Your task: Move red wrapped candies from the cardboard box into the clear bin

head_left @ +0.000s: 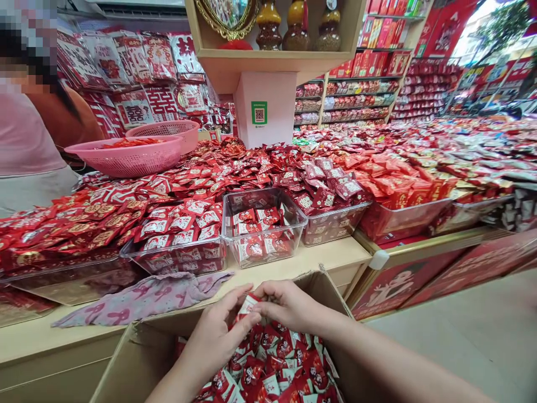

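Over an open cardboard box (126, 358), my left hand (218, 330) and my right hand (285, 305) are close together. Between them is a small red and white candy packet (248, 305), gripped by the fingers of both. Part of the packet is hidden by my fingers. Many similar red and white packets (268, 369) lie loose inside the box below. Just beyond the box, a clear plastic bin (264, 246) holds a low layer of like packets. To its left stands a fuller clear bin (180, 254) heaped with red and white packets.
A patterned cloth (146, 299) lies along the counter edge (335, 254). Pink baskets (130, 159) stand at the back left, near a person (33, 134). More filled bins (335, 221) run to the right. A pink pillar (266, 92) rises behind.
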`<action>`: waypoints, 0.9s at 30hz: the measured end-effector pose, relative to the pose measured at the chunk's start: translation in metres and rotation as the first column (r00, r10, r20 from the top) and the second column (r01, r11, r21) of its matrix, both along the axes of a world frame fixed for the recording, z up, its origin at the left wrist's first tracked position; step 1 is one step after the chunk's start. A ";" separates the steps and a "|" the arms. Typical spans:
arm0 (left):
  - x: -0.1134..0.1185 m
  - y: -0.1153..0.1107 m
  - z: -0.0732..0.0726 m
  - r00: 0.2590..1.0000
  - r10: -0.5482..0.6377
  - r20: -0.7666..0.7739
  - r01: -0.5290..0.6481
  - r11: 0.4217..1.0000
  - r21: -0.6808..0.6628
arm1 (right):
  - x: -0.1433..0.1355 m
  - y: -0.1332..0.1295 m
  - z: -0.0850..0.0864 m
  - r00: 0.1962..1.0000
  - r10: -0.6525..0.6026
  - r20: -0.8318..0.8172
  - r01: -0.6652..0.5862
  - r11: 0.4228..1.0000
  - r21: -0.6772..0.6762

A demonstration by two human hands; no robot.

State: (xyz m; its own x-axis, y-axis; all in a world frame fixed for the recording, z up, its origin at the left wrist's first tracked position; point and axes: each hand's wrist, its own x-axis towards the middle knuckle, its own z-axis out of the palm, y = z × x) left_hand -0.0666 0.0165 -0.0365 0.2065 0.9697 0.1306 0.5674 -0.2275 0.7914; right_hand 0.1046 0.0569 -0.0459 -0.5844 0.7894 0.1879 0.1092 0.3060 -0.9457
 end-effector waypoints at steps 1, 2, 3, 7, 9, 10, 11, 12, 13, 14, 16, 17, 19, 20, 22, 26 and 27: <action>0.001 0.000 -0.001 0.999 -0.015 0.035 0.016 0.999 -0.052 | 0.000 -0.001 0.000 1.000 0.005 0.005 -0.005 1.000 0.003; 0.002 0.000 -0.001 0.997 -0.005 0.079 0.012 0.996 -0.089 | -0.001 -0.001 0.001 1.000 -0.001 -0.008 0.001 1.000 -0.029; 0.005 0.001 -0.001 0.991 0.019 0.131 -0.003 0.993 -0.117 | -0.002 -0.001 0.001 0.999 -0.020 -0.036 0.018 0.997 -0.081; 0.017 0.002 0.002 0.897 0.180 0.403 -0.115 0.977 -0.180 | -0.008 -0.001 0.001 0.965 -0.130 -0.226 0.061 0.955 -0.289; 0.023 0.001 0.003 0.803 0.268 0.532 -0.182 0.961 -0.208 | -0.011 0.000 -0.001 0.937 -0.127 -0.327 -0.012 0.920 -0.391; 0.025 -0.001 0.003 0.754 0.308 0.580 -0.211 0.950 -0.231 | -0.012 -0.001 -0.002 0.928 -0.100 -0.358 -0.072 0.896 -0.438; 0.027 -0.002 0.002 0.710 0.345 0.613 -0.230 0.938 -0.261 | -0.013 -0.001 -0.004 0.925 -0.065 -0.374 -0.131 0.870 -0.476; 0.028 -0.003 0.002 0.676 0.376 0.633 -0.243 0.926 -0.290 | -0.014 -0.002 -0.005 0.927 -0.029 -0.373 -0.174 0.849 -0.499; 0.028 -0.004 0.001 0.654 0.400 0.642 -0.252 0.915 -0.314 | -0.015 -0.002 -0.006 0.934 -0.002 -0.357 -0.193 0.838 -0.510; 0.028 -0.005 0.001 0.640 0.417 0.646 -0.256 0.908 -0.332 | -0.015 -0.003 -0.006 0.943 0.010 -0.333 -0.191 0.836 -0.515; 0.026 -0.005 0.001 0.604 0.440 0.665 -0.253 0.897 -0.363 | -0.015 -0.003 -0.006 0.957 -0.001 -0.289 -0.152 0.849 -0.506; 0.025 -0.004 0.001 0.579 0.451 0.679 -0.243 0.891 -0.384 | -0.014 -0.003 -0.006 0.962 -0.016 -0.272 -0.125 0.860 -0.495; 0.022 -0.003 0.001 0.515 0.480 0.710 -0.224 0.875 -0.428 | -0.013 -0.001 -0.006 0.966 -0.042 -0.255 -0.090 0.870 -0.484; 0.022 -0.002 0.001 0.486 0.493 0.722 -0.223 0.868 -0.443 | -0.012 -0.001 -0.006 0.965 -0.049 -0.257 -0.084 0.872 -0.482; 0.020 -0.001 0.000 0.476 0.504 0.721 -0.229 0.863 -0.451 | -0.012 -0.001 -0.009 0.963 -0.045 -0.265 -0.092 0.870 -0.484; 0.004 0.006 -0.002 0.648 0.401 0.648 -0.199 0.910 -0.364 | -0.010 -0.002 -0.004 0.976 -0.044 -0.215 -0.061 0.886 -0.460; -0.005 0.011 -0.003 0.712 0.366 0.600 -0.224 0.927 -0.300 | -0.008 -0.001 0.003 0.981 -0.046 -0.190 -0.040 0.904 -0.425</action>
